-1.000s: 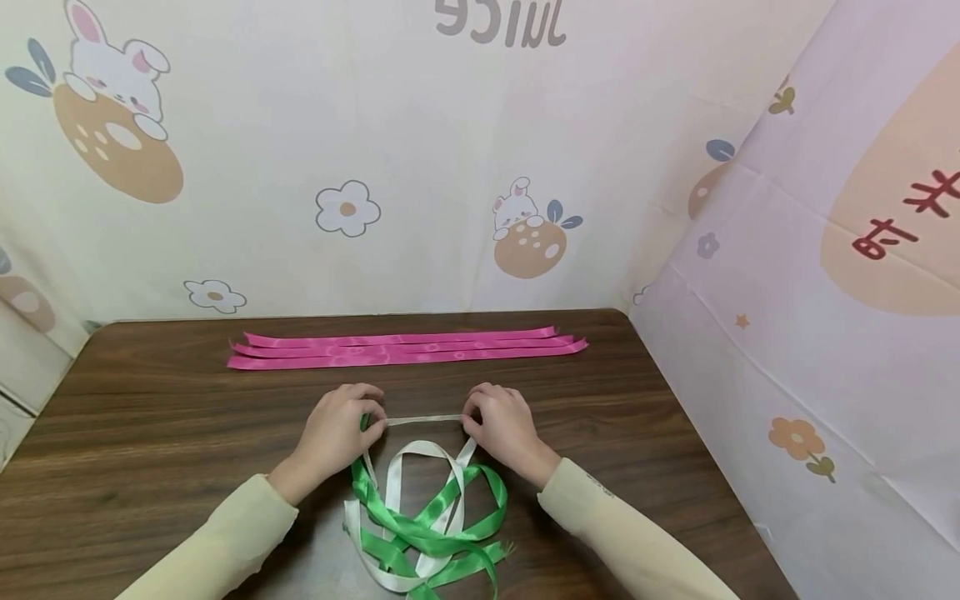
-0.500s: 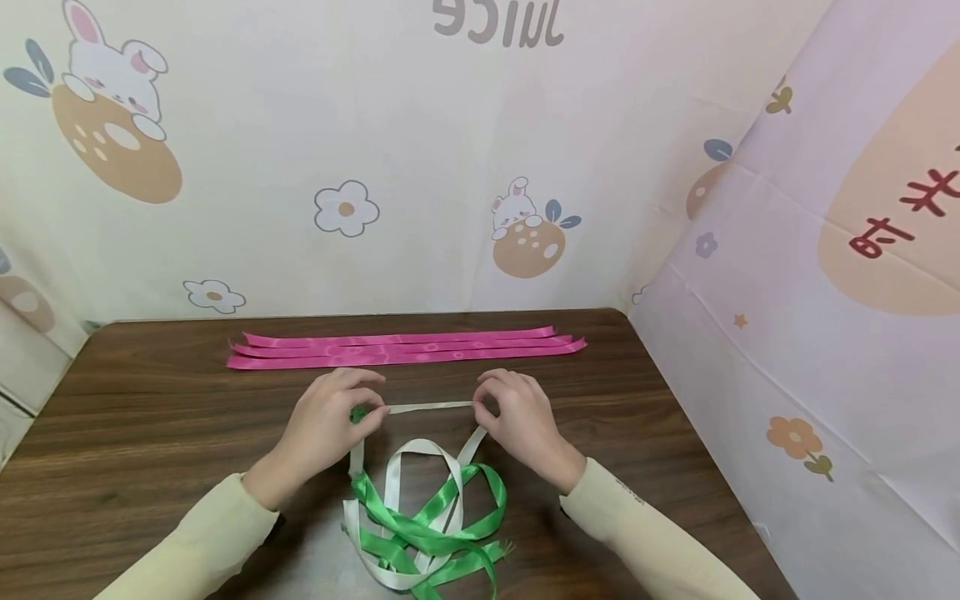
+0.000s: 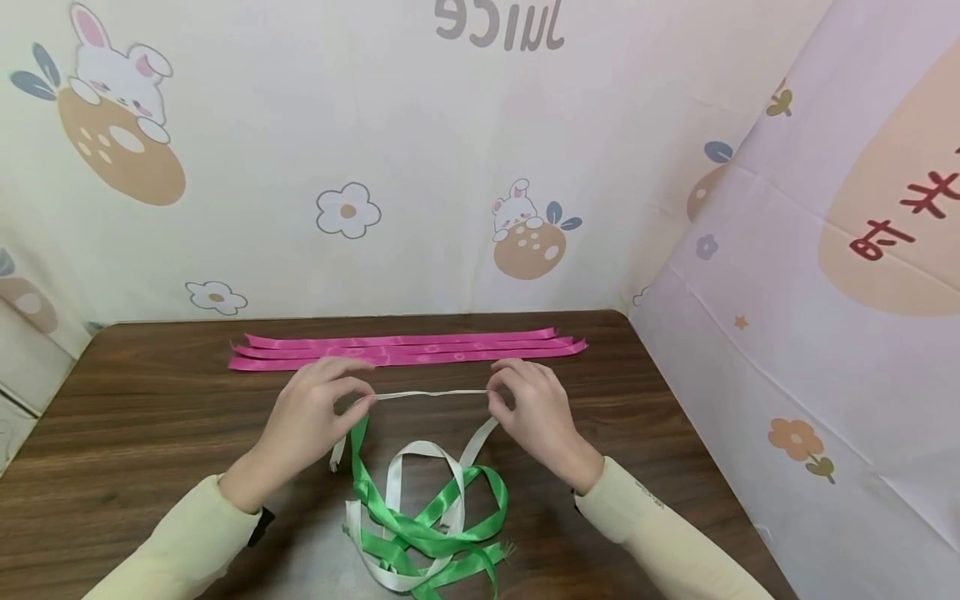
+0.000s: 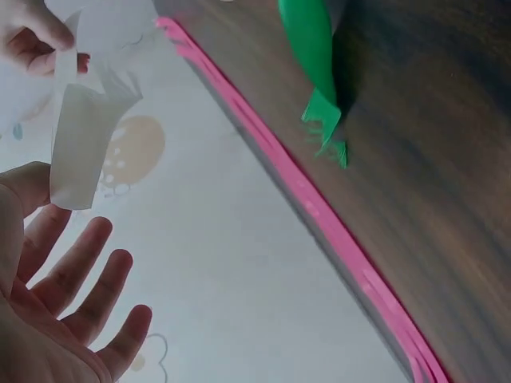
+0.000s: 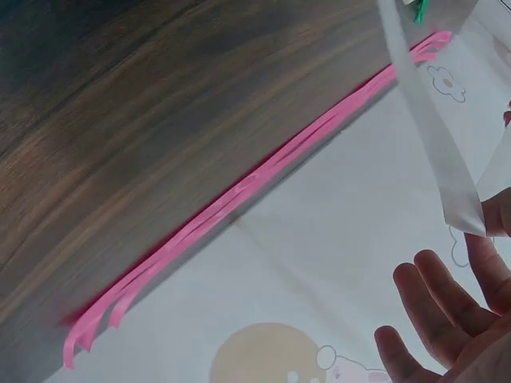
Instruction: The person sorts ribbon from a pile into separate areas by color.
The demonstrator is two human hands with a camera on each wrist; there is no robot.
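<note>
Thumb and index finger of my left hand (image 3: 311, 408) pinch a white ribbon (image 3: 477, 442) near one end. A short frayed tail (image 3: 337, 454) hangs beneath that hand. My right hand (image 3: 536, 412) pinches the same ribbon further along, and the stretch between the hands is nearly straight. From the right hand the ribbon slopes down to the table. Loops of white and green ribbon (image 3: 491, 521) lie tangled below. In the left wrist view, a frayed end of green ribbon (image 4: 319, 88) is apart from the left hand's fingers. The other fingers of both hands are spread.
Three pink ribbons (image 3: 420, 350) lie side by side along the back of the brown wooden table (image 3: 187, 433). A printed cloth (image 3: 420, 158) hangs behind the table, and another printed sheet (image 3: 750, 350) rises on its right side.
Both hands have moved up and apart, and the span of white ribbon between them has lengthened. The white frayed tail now hangs below the left hand.
</note>
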